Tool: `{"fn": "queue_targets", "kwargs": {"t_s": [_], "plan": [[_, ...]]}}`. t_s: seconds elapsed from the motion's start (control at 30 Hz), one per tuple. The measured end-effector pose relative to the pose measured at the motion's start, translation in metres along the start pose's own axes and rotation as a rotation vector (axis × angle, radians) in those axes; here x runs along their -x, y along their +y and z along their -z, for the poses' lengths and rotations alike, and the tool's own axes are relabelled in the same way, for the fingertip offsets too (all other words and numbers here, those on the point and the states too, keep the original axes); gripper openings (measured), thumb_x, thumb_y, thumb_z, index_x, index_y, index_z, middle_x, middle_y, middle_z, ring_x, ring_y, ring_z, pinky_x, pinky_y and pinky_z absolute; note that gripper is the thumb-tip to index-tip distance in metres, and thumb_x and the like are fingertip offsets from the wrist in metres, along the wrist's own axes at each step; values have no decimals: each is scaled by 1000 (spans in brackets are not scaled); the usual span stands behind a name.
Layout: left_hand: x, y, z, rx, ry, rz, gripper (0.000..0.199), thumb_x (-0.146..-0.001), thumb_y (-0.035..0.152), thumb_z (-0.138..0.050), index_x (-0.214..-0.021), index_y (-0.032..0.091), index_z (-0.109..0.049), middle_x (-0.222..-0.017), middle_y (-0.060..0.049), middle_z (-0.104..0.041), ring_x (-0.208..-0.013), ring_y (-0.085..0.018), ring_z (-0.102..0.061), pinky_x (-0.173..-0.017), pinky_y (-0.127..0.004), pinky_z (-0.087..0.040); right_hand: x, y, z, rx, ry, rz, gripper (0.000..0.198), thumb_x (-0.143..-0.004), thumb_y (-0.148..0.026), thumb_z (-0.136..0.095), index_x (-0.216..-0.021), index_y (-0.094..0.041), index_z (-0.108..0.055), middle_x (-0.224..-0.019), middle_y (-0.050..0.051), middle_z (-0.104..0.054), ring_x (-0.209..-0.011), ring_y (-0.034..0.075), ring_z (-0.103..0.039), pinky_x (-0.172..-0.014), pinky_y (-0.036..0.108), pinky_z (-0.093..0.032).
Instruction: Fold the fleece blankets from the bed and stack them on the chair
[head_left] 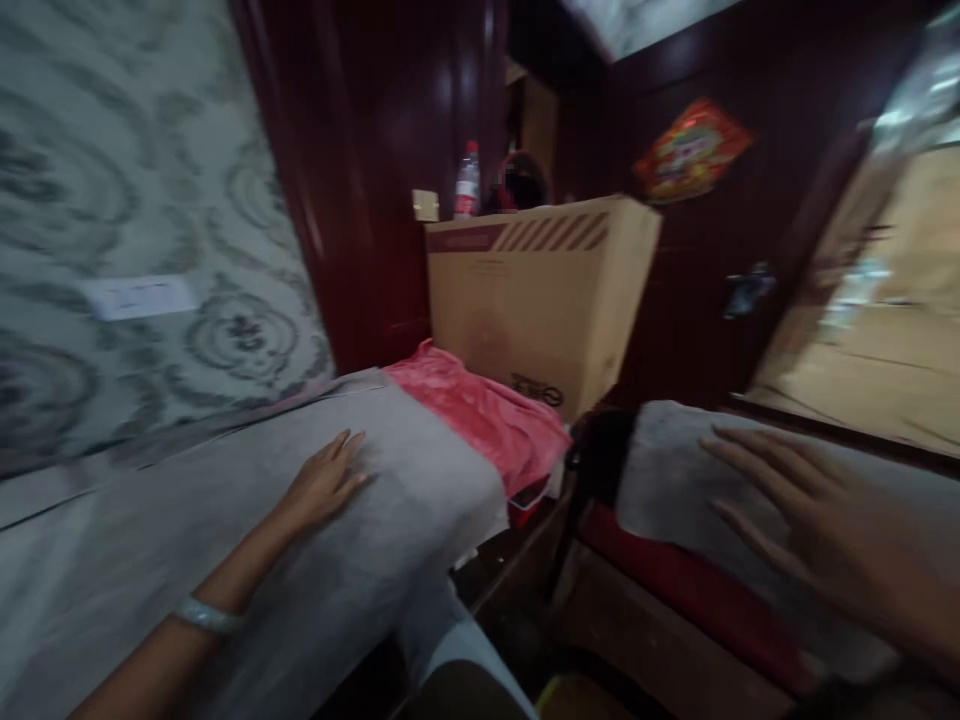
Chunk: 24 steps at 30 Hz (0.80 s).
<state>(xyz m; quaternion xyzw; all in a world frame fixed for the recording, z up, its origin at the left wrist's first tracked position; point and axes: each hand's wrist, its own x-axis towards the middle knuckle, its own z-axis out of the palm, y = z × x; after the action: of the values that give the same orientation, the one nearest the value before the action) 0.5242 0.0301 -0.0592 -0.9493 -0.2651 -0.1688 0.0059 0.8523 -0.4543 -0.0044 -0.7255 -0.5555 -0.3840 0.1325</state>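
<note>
My left hand (326, 485) is over the grey cloth cover (420, 470) on the left, fingers stretched out and holding nothing; it looks to rest on the cloth. A bracelet (208, 614) circles that wrist. On the right, my right hand (817, 520) is spread out, blurred, above a second grey cloth (667, 470); whether it touches the cloth I cannot tell. A crumpled pink cloth (480, 405) lies at the far end of the left cover, beyond my left hand.
A large cardboard box (517, 300) stands behind the pink cloth, with a red-capped bottle (467, 183) at its top edge. Dark red doors (667, 290) rise behind. Patterned wallpaper (150, 170) covers the left wall. A narrow gap of floor (487, 575) separates the two covered surfaces.
</note>
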Motion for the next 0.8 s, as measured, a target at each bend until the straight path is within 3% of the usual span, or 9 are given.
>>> {"fn": "queue_targets", "kwargs": {"t_s": [0.1, 0.2, 0.37, 0.53, 0.63, 0.8], "plan": [[61, -40, 19, -159, -71, 275, 65, -92, 41, -47, -150, 12, -41, -157, -21, -39, -144, -34, -40, -114, -49, -36, -25, -58, -44, -275, -24, 199, 42, -99, -38, -46, -140, -31, -53, -132, 9, -62, -111, 28, -64, -89, 43, -56], [119, -58, 37, -248, -118, 487, 63, -93, 38, -46, -151, 14, -41, -159, -20, -36, -146, -33, -36, -117, -53, -31, -57, -124, -98, -525, -106, 363, 35, -98, -26, -47, -129, -27, -62, -128, 9, -65, -112, 23, -64, -92, 38, -56], [192, -58, 47, -284, -151, 729, 63, -96, 43, -42, -154, 20, -37, -163, -17, -28, -151, -35, -24, -118, -61, -23, -133, -240, -172, -793, -249, 432, 42, -94, -21, -49, -135, -20, -59, -137, 14, -59, -124, 26, -56, -104, 46, -49], [225, -49, 31, -281, -184, 816, 61, -99, 44, -39, -155, 22, -36, -164, -13, -26, -152, -34, -22, -119, -59, -21, -180, -342, -215, -794, -489, 493, 62, -93, -30, -56, -152, -19, -42, -157, 15, -37, -145, 30, -34, -117, 53, -31], [231, -48, 23, -262, -131, 815, 61, -99, 47, -40, -155, 24, -37, -163, -11, -28, -152, -34, -22, -120, -60, -19, -176, -368, -239, -713, -622, 490, 60, -99, -40, -48, -156, -24, -36, -163, 10, -25, -150, 29, -21, -120, 57, -21], [236, -50, 18, -193, -58, 813, 61, -98, 50, -42, -154, 24, -39, -162, -12, -31, -151, -32, -25, -121, -59, -19, -154, -366, -274, -651, -553, 443, 58, -101, -46, -38, -157, -29, -33, -163, 3, -23, -151, 27, -20, -120, 55, -22]]}}
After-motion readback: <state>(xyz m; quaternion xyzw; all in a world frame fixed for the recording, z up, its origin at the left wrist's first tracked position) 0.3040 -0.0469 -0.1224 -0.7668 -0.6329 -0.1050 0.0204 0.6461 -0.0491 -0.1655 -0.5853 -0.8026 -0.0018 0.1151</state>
